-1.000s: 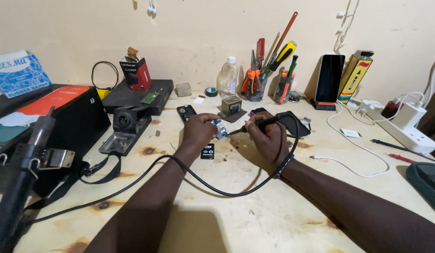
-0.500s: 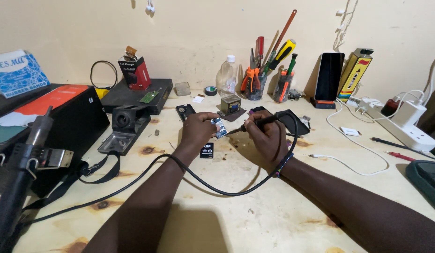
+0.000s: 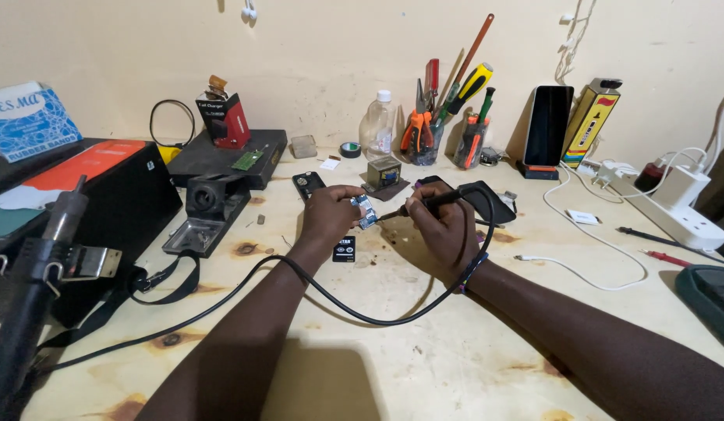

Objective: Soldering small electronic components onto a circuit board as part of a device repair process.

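The left hand (image 3: pixel 327 214) holds a small blue circuit board (image 3: pixel 365 210) between thumb and fingers, a little above the wooden bench (image 3: pixel 455 351), near its middle; the grip of this hand is closed on the board. The right hand (image 3: pixel 440 230) is wrapped around the black handle of a soldering iron (image 3: pixel 432 201), and its grip is tight on the handle. The metal tip of the iron points to the left and meets the edge of the board, or is just beside it; I cannot tell if they really touch. A black cable (image 3: pixel 338 304) goes from the handle over the right wrist, makes a loop on the bench under the two forearms and runs away to the left. Just below the left hand lies a small black block (image 3: pixel 344 249) with white print. Behind the hands there is a small grey box (image 3: pixel 384 173) on a dark pad, and farther back a clear plastic bottle (image 3: pixel 377 129) and a holder full of tools (image 3: pixel 444 117), with pliers and screwdrivers standing upright. A dark phone (image 3: pixel 549 125) leans on the wall to the right, and a white power strip (image 3: pixel 677 214) lies near the right edge. On the left side stands a black soldering station (image 3: pixel 97 203).
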